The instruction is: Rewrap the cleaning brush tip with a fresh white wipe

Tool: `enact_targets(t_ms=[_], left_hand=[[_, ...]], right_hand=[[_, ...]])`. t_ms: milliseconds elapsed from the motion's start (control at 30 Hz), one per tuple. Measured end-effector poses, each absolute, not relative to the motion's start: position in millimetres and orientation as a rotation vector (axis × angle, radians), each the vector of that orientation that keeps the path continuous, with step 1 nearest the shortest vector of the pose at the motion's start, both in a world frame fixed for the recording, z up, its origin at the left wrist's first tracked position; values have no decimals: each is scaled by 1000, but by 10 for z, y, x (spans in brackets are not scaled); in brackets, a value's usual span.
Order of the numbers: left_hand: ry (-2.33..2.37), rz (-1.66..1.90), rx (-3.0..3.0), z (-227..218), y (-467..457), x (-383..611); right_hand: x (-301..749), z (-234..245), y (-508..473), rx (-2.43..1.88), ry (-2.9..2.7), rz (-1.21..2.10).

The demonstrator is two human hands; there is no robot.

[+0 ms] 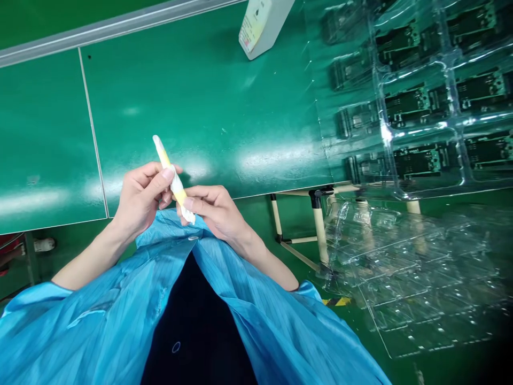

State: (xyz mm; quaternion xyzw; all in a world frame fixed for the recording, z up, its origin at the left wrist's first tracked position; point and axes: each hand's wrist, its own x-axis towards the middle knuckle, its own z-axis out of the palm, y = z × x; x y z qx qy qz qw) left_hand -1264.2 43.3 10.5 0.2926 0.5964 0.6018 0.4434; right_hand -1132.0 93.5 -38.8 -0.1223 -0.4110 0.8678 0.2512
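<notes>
A slim white-and-yellow tube (pixel 170 179), partly wrapped in white film, is pinched between the curled fingers of the left hand (pixel 140 198) and the right hand (pixel 216 211), just off the edge of the green table (pixel 160 96). Circuit boards (pixel 406 107) in a clear plastic tray (pixel 444 120) lie to the right; the printed label (pixel 252 32) of a white bottle (pixel 268 27) is too small to be read.

At one o'clock, the top edge cuts off a white plastic bottle (pixel 262 27), and its label is too small to read. At two o'clock, clear plastic trays (pixel 449 64) blur the green circuit boards (pixel 417 163). The left hand (pixel 140 200) and right hand (pixel 216 208) hide part of a yellow and white stick (pixel 164 155).
</notes>
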Motion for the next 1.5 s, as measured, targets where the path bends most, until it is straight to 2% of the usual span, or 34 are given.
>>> enact_targets(t_ms=[67, 267, 333, 433, 667, 867, 1033, 1133, 1200, 1400, 1500], left_hand=[[1481, 1520, 741, 79, 413, -12661], [1597, 1617, 941, -36, 323, -12675], [1654, 1652, 1023, -59, 291, -12662], [1695, 1698, 1089, -76, 255, -12641], [1642, 1729, 1044, -65, 182, -12673], [1629, 1696, 909, -8, 198, -12731], [1637, 1716, 874, -4, 216, -12764], [1577, 1690, 882, -15, 210, -12798], [1472, 1670, 858, -20, 212, -12816], [1178, 1722, 597, -11, 274, -12788], [1177, 1791, 540, -53, 313, -12778]], right_hand=[[-11308, -391, 905, -431, -1298, 2172], [-11336, -379, 797, -647, -1958, 1071], [-11372, -386, 776, -652, -2038, 904], [-11437, -397, 762, -685, -2045, 857], [-11506, -369, 797, -659, -1954, 1029], [-11459, -311, 899, -603, -1842, 1519], [-11425, -275, 906, -539, -1906, 1432], [-11425, -257, 923, -539, -1866, 1503], [-11445, -267, 954, -559, -1717, 1696], [-11608, -422, 960, -493, -954, 2570], [-11642, -425, 845, -411, -804, 2687]])
